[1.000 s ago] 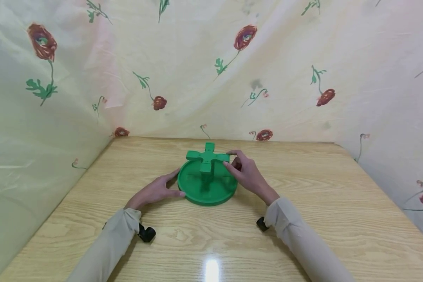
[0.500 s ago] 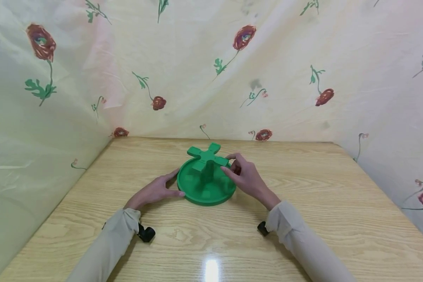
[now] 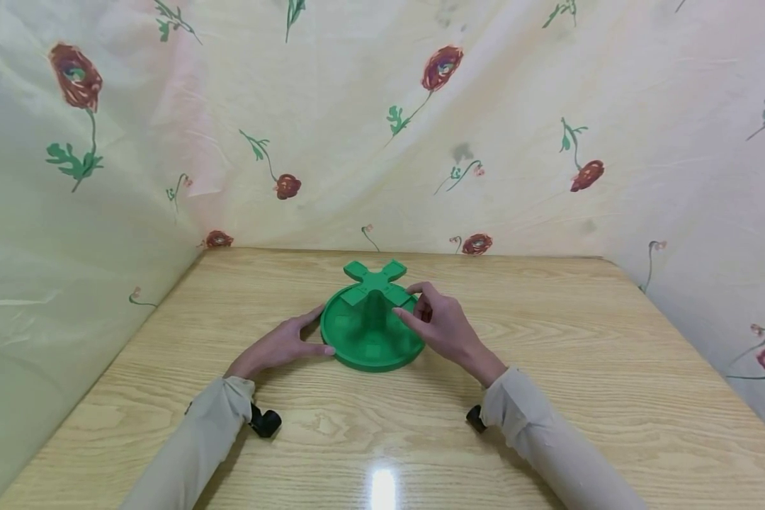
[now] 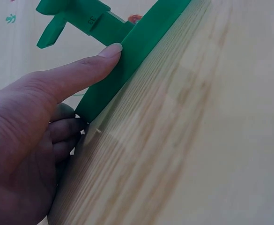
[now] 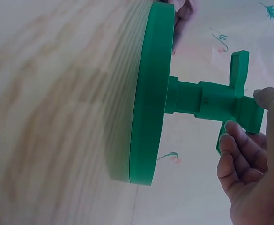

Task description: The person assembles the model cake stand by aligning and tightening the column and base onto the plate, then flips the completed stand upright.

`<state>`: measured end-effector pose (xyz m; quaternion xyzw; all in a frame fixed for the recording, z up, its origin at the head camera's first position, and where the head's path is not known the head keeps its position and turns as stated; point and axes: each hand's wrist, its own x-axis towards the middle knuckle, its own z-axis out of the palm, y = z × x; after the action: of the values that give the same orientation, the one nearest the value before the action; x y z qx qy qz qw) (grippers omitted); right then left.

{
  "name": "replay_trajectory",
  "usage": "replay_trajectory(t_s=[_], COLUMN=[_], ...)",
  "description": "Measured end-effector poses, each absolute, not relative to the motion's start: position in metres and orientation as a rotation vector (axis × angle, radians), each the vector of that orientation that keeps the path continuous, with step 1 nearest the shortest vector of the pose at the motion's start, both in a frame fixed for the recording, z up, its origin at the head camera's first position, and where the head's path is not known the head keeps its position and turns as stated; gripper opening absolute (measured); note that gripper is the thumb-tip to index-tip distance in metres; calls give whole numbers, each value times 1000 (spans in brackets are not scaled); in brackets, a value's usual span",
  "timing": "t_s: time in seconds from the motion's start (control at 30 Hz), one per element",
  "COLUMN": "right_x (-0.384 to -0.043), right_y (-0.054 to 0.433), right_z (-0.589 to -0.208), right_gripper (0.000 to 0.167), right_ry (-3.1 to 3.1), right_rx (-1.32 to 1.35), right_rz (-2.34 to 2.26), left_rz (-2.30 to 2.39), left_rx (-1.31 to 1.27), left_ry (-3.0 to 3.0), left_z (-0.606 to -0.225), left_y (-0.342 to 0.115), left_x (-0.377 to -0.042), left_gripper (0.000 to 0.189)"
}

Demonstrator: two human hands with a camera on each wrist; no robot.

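Note:
A green round base (image 3: 372, 360) with a raised rim lies flat on the table. From its middle rises a green post (image 5: 186, 97), marked "34" in the right wrist view. A green four-armed cross piece (image 3: 375, 282) tops this post. My left hand (image 3: 282, 346) holds the base at its left side, thumb (image 4: 92, 68) on the rim and fingers partly hidden beyond it. With thumb and forefinger, my right hand (image 3: 449, 327) pinches the cross's near right arm (image 5: 250, 114); its other fingers are curled.
The wooden table (image 3: 370, 432) extends around the base. A flower-patterned cloth (image 3: 357, 127) hangs behind and at both sides. Black wrist devices (image 3: 265, 423) sit by both sleeves.
The cross piece has turned clockwise as seen from above, its right arm swinging towards me. My right hand has followed it slightly left and nearer. My left hand and the base have stayed put.

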<state>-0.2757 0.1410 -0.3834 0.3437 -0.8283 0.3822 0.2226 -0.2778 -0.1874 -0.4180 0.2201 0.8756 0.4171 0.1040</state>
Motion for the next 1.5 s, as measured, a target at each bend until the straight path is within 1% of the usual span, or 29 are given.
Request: replay_trajectory(t_s=[0.37, 0.57, 0.7, 0.83, 1.0, 1.1, 1.33, 1.5], right_x=[-271, -270, -272, -279, -289, -294, -300, -301], right_y=[136, 136, 137, 141, 145, 146, 147, 147], right_z=[-381, -380, -379, -380, -383, -384, -384, -385], right_gripper=[30, 20, 16, 22, 38, 44, 49, 45], right_ry=[-2232, -2209, -2176, -2153, -2179, -2218, -2327, -2349], right_rx=[1034, 1080, 1034, 965, 914, 894, 875, 885], right_rz=[978, 985, 1002, 1017, 1059, 1081, 1131, 1142], left_rz=[1233, 1229, 1228, 1227, 1239, 1248, 1252, 1252], left_rx=[654, 660, 663, 662, 660, 656, 652, 648], left_ry=[2588, 2586, 2585, 2585, 2570, 2562, 2554, 2558], left_z=[-419, -418, -417, -416, -416, -416, -416, -416], left_y=[-188, -188, -187, -187, -187, -186, -187, -187], left_x=[-278, -278, -279, -279, -279, -279, -279, -279], left_gripper=[101, 100, 101, 101, 102, 102, 101, 101])
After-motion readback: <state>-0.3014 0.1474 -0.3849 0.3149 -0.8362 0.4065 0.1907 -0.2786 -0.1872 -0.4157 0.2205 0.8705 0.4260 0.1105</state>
